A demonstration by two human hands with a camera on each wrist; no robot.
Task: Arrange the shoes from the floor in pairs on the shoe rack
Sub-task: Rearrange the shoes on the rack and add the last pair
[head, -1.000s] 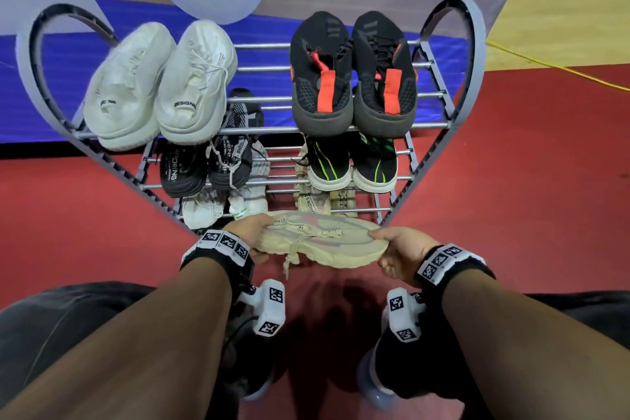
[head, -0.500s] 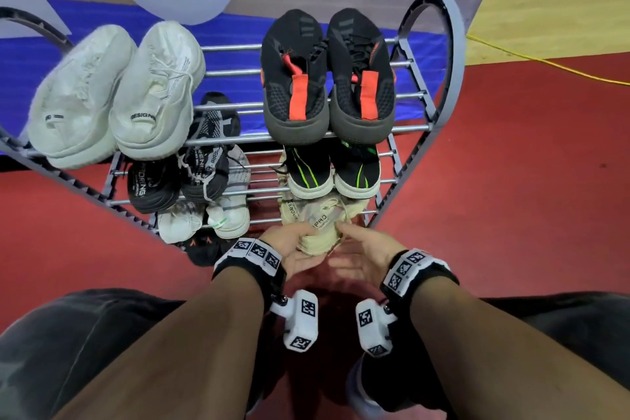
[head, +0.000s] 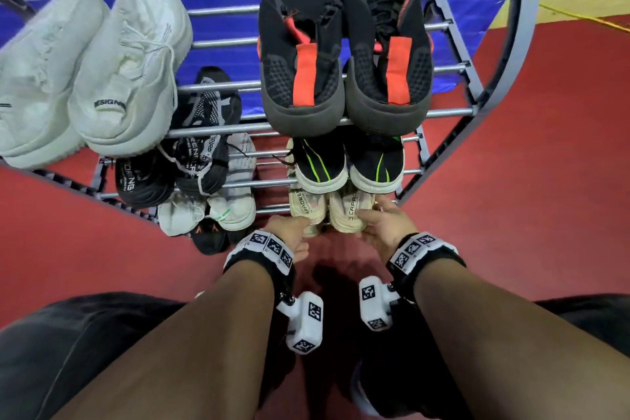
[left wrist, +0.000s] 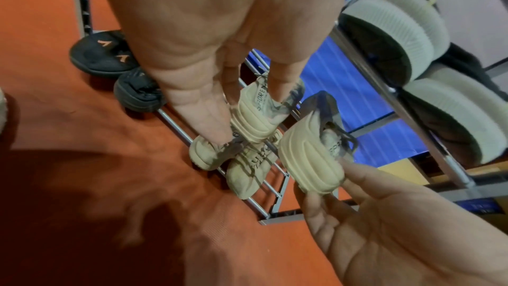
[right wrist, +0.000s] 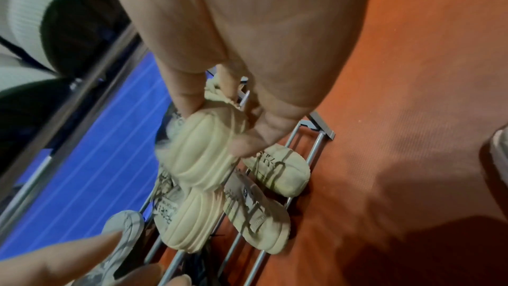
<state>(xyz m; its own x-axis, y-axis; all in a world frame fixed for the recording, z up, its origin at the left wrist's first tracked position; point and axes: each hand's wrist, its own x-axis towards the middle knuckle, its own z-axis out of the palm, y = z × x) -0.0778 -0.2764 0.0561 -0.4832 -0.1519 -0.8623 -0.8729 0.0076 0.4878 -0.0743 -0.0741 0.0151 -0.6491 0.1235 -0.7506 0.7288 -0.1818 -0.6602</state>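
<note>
Both hands work low at the front of the shoe rack (head: 491, 106), at six o'clock in the head view; the left hand (head: 289, 232) pinches the heel of one beige shoe (head: 305, 211) with thumb and fingers, and the right hand (head: 387, 225) has its grip closed on the heel of the other beige shoe (head: 349, 211), thumb beneath and fingers over the collar. Held by the heels, the shoes can be slid toe-first under the tier above, which I judge to be the reason for this hold; the two sit side by side, heels toward the person, so the pair is nearly seated on a lower tier. The wrist views show two more beige shoes on the lowest bars beneath the held pair.

The rack carries, at eleven o'clock on top, a white pair (head: 129, 72); at one o'clock, a black pair with orange tabs (head: 344, 61); below that, a black pair with green stripes (head: 347, 167); on the left lower tiers, a black-and-white pair (head: 177, 160), then a white pair with green marks (head: 208, 211). Black shoes with orange marks (left wrist: 103, 52) sit at the rack's foot; whether on the floor or the bars, I cannot tell.
</note>
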